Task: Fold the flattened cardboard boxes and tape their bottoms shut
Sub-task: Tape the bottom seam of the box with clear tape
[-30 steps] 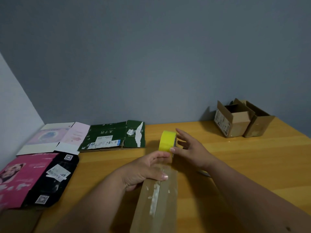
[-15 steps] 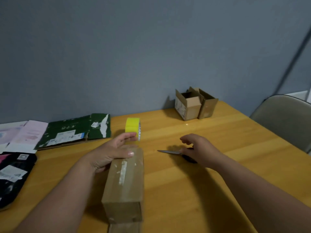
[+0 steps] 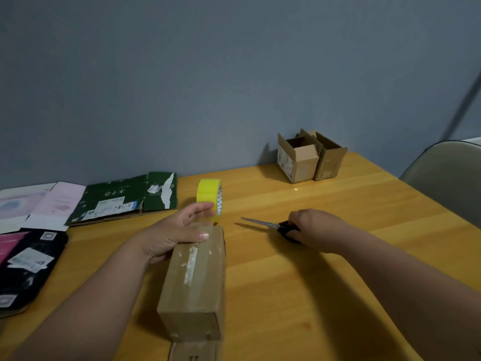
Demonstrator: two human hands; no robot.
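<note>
A folded brown cardboard box lies on the wooden table, its taped seam facing up. My left hand rests on the box's far end, thumb on top and fingers stretched toward the yellow tape roll, which stands on edge just behind the box. My right hand grips the black handles of a pair of scissors whose blades lie on the table and point left.
Flattened boxes lie at the left: a green one, a pale pink one and a black-and-pink one. Two folded open boxes stand at the back by the wall. A grey chair stands at the right.
My right hand left the tape roll, moved right and closed on the scissors' handles. The view swung right. My left hand stayed on the box.
</note>
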